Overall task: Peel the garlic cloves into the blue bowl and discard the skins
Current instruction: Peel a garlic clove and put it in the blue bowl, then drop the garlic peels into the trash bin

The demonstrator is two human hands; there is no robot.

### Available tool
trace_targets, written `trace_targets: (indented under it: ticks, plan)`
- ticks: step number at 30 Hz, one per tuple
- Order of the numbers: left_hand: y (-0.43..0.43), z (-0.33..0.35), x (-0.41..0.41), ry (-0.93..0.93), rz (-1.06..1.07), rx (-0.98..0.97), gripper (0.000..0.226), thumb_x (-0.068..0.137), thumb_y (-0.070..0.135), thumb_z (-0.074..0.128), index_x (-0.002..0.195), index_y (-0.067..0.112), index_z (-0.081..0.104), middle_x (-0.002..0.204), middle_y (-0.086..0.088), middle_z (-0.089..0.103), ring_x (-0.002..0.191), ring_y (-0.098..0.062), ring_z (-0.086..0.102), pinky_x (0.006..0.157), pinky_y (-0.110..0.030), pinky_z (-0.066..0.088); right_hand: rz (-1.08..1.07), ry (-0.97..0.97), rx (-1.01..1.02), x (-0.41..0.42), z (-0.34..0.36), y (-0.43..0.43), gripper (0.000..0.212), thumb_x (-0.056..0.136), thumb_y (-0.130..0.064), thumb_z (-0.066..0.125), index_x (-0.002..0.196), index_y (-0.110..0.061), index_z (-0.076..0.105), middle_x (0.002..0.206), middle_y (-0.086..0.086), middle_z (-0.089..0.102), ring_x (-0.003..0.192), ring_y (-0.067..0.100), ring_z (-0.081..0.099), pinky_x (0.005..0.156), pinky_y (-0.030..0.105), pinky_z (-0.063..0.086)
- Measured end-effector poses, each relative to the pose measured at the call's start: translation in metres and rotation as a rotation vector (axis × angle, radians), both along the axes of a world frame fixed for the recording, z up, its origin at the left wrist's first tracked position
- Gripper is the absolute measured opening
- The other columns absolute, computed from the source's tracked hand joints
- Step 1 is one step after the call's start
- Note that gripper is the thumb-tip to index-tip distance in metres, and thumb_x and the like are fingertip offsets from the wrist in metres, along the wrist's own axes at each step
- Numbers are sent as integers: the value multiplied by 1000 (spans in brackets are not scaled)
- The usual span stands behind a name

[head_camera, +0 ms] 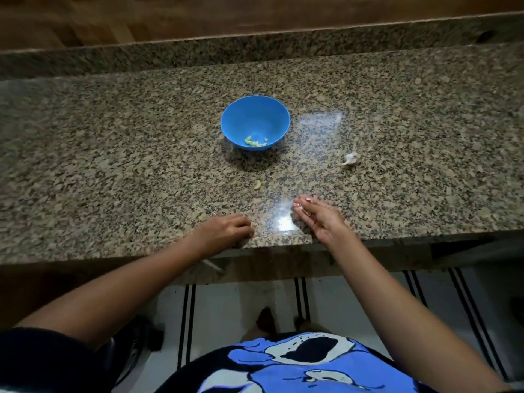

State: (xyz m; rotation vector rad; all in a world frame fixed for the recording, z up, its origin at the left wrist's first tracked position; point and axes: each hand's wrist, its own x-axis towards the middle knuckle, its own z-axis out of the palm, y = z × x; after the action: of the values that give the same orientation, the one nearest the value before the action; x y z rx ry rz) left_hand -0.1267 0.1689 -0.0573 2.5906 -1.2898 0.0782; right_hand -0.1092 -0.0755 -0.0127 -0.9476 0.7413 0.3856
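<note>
The right hand (316, 215) stands on its edge on the counter (127, 165), fingers almost straight, with pale skins (304, 205) at the fingertips. The left hand (224, 231) rests at the counter's edge with fingers curled; I cannot tell if it holds something. The bowl (255, 112) with cloves (255, 142) is well ahead. A husk (351, 159) lies ahead-right, nearer the right hand.
</note>
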Motion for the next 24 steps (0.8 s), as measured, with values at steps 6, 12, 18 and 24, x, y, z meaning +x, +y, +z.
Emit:
trace_targets:
  ticks: [6,12,18,24]
  plan:
    - [-26,33,-19,903,1344,-886,12,82,2,66,89,9,72,87,-3,72,68,-12,69,59,-26,58,294,-3,-7,1,18,24,14,86,9,53,98,6,61,97,15,66,81,20,66,84,24,51]
    - [50,56,-104,975,1481,-2362,45,91,-5,50,51,-1,70,60,-10,69,51,-13,67,49,-18,54,685,-21,144,-21,8,151,21,87,13,50,106,12,57,84,14,63,75,18,63,64,19,57]
    - [131,50,-257,391,1589,-2827,17,93,-2,48,84,-2,63,66,-10,69,58,-15,68,49,-20,54,1175,1,201,-123,-10,306,31,89,12,45,119,19,48,73,14,69,62,15,67,61,17,55]
    - [197,23,-357,77,1704,-2878,17,94,-4,47,85,-1,60,61,-8,69,52,-11,67,52,-18,55,1329,39,145,-196,-39,400,31,93,8,41,124,9,47,133,23,48,107,22,54,87,21,47]
